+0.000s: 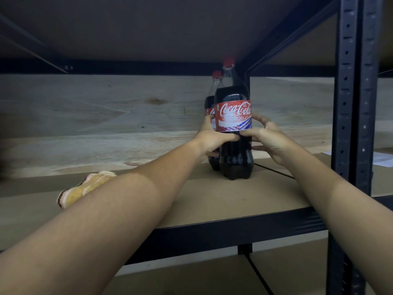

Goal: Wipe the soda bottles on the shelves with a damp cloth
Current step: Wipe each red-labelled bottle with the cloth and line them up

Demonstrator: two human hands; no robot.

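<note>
Head view, looking forward along both bare forearms into a shelf bay. Left hand (209, 139) is wrapped around the left side of the front soda bottle (234, 128), thumb lying across the face of the bottle just under the label, other fingers curled behind it and partly out of sight. Right hand (269, 138) grips the same bottle from the right side: thumb reaches across the front below the label and nearly meets the left thumb, index finger rests on the label's right edge, lower fingers curl around the body. Both hands therefore hold this one bottle.

Front soda bottle stands upright on the shelf board (212, 199), base in contact with the board, red cap on, dark liquid filling it to the shoulder, red Coca-Cola label facing the camera. A second soda bottle (212, 90) stands upright directly behind and slightly left of it, largely hidden; only its red cap, neck and a strip of label and body show. Whether the two bottles touch cannot be determined.

Cloth (85, 188), yellow with a pale edge, lies bunched on the shelf board to the left of the bottles, well apart from them and partly covered by the left forearm. Neither hand touches it.

Shelf board sits in a dark metal frame; a perforated metal upright (355, 103) stands at right. Pale plywood backing (106, 116) closes the rear of the bay. White paper (382, 158) lies on the neighbouring shelf beyond the upright.
</note>
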